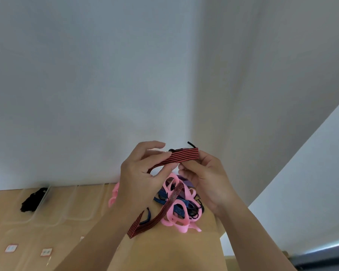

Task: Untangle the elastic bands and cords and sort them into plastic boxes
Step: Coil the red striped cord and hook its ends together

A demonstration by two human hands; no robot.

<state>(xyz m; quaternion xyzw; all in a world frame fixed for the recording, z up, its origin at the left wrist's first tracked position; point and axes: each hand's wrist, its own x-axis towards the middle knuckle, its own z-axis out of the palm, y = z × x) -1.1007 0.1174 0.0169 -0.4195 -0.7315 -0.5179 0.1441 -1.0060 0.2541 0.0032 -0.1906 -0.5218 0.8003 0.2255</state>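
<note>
A striped band [184, 155] is being pinched at its upper end by the left hand [137, 177] and right hand [205, 178], above the tangle [179, 210] at the desk's [67, 251] far edge. Black cords [32, 200] are being held in a box [42, 203] at far left.

A single view comes from a wide-angle camera worn on the head. It faces forward and only slightly downward, so the pale wall [106, 75] fills the upper two thirds of the frame. The desk [67, 241] shows only as a strip along the bottom left and centre. The camera sits close to the work. Both forearms enter from the bottom edge, and the left hand [141, 173] and right hand [205, 177] meet at lower centre, each pinching a striped band [184, 155].
</note>
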